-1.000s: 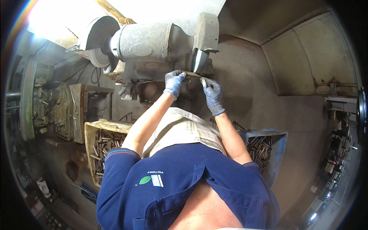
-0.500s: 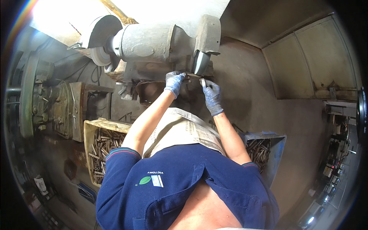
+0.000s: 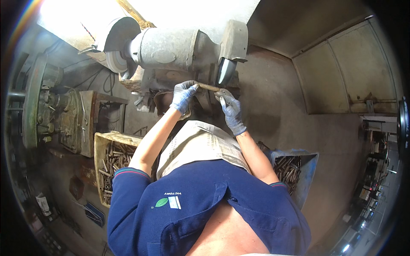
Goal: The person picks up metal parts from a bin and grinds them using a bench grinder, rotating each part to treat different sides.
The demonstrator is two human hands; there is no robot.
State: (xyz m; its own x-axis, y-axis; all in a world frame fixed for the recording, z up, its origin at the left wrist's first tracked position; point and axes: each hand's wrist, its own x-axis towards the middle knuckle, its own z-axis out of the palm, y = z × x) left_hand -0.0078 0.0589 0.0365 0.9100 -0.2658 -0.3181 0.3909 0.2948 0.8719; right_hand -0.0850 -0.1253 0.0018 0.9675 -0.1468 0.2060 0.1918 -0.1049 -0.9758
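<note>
Both my hands wear blue-grey gloves, and between them they hold a short slim metal rod (image 3: 209, 87) that lies almost level. My left hand (image 3: 183, 97) pinches its left end; my right hand (image 3: 230, 109) closes on its right end. Just beyond my right fingers is the right wheel (image 3: 226, 71) of a grey bench grinder (image 3: 164, 49), partly under its guard (image 3: 234, 40). A small gap shows between rod and wheel. Whether the rod is hollow I cannot make out.
A yellowish bin (image 3: 99, 164) of small metal parts stands to my left, a blue bin (image 3: 311, 170) with similar parts to my right. The grinder's left wheel (image 3: 116, 62) sits under its own guard. Farther left is a greenish machine (image 3: 64, 119). An apron (image 3: 200, 143) covers my lap.
Both hands have moved left, carrying the rod off the right wheel. More of the rod shows between my fingers now. The view has shifted slightly.
</note>
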